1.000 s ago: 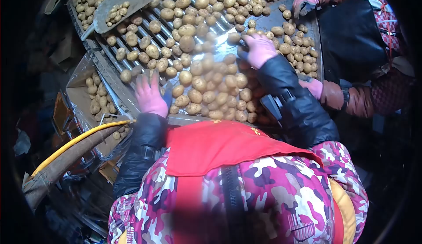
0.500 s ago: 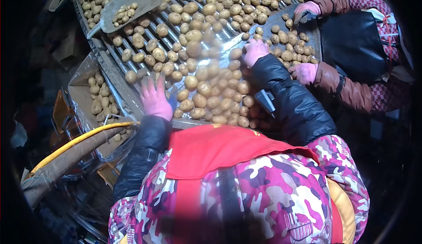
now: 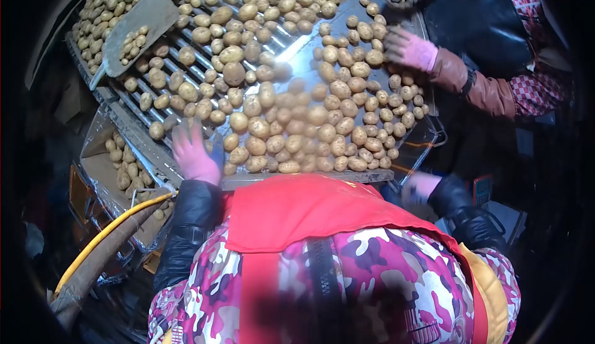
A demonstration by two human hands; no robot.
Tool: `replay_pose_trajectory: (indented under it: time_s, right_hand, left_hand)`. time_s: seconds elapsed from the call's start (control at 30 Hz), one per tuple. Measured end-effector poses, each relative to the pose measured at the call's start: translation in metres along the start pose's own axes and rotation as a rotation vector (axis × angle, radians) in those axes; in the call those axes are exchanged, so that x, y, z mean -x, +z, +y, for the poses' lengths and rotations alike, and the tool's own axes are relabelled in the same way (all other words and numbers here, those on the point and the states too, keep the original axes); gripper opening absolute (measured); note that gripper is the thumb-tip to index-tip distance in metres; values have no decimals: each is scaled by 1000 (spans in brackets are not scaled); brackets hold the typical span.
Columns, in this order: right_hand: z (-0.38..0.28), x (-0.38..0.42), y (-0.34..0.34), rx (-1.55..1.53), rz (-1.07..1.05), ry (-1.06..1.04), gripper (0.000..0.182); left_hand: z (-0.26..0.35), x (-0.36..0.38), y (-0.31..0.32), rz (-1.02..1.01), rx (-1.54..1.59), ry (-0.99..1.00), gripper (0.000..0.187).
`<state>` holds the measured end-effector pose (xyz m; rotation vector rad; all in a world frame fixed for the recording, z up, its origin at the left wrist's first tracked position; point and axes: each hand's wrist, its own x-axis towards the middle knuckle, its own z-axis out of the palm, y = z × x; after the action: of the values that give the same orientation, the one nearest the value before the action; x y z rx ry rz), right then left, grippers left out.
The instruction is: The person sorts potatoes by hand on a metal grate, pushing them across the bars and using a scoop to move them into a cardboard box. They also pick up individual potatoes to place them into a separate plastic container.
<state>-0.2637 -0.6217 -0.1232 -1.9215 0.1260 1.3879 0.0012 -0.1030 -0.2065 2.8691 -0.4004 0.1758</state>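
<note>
My left hand [image 3: 197, 155], in a pink glove with dark fingertips, rests with fingers spread at the left side of the potatoes [image 3: 276, 144], by the end of the metal rollers [image 3: 189, 66]. Nothing is held in it. Off the table's front right corner is my right hand [image 3: 421, 186], also pink-gloved. It is smeared by motion and its fingers do not show clearly. Potatoes cover much of the rollers and the metal tray [image 3: 310, 41] in front of me. Some potatoes in the middle look hazy behind a blurred spot.
Across the right side, a co-worker's gloved hands [image 3: 410, 49] are at the potatoes. A metal scoop [image 3: 158, 14] holding small potatoes lies on the rollers. At left stand a plastic-lined box [image 3: 93, 164] of potatoes and a yellow-edged bar [image 3: 105, 232]. A red device [image 3: 482, 189] sits at right.
My right hand has left the potatoes and moved back past the table's right corner. Potatoes now spread farther right on the tray. The view has shifted; the co-worker's near hand is opened over the potatoes.
</note>
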Motion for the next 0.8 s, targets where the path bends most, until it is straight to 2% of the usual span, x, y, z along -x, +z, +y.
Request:
replay_pose_trajectory:
  time_s: [0.03,0.07,0.17,0.2,0.23,0.27,0.3,0.37,0.5,0.57,0.6,0.63,0.7,0.8]
  right_hand:
    - [67,-5,43,239,-216,213,24]
    - [40,4,44,466,-468,300,29]
    - [13,0,36,512,-47,376,34]
    - [-26,-7,8,420,97,266,35]
    - [-64,-14,-13,383,362,40,35]
    - [-78,-34,-31,517,595,-155,27]
    - [-102,-55,-48,636,758,-190,23]
    - [-155,-100,-79,779,1076,-425,28]
    - [-264,-199,-80,733,951,-657,42]
    - [-282,-257,-70,994,894,-853,52]
    - [-288,-267,-77,1057,764,-832,56]
    - [-294,-267,-86,1029,816,-823,56]
    - [-300,-260,-113,1009,816,-659,49]
    - [-252,-258,-157,677,1064,-595,52]
  left_hand:
    - [0,-2,1,7,-5,8,69]
    - [0,-2,2,18,-11,12,69]
    - [0,0,3,-6,-36,-25,68]
    - [-1,0,3,-7,-51,-15,68]
    - [-1,-1,3,-3,-65,-2,67]
    - [-3,-1,4,-3,-73,-3,69]
    - [-3,-1,3,-36,-86,-14,74]
    - [-7,-1,9,-17,-94,-12,73]
    - [-9,2,14,13,-130,-51,71]
    - [-4,1,12,30,-117,-102,72]
    - [-1,1,10,41,-120,-139,67]
    - [1,1,9,50,-122,-171,62]
    - [-3,1,10,44,-114,-185,62]
    - [-3,3,10,-23,-121,-204,64]
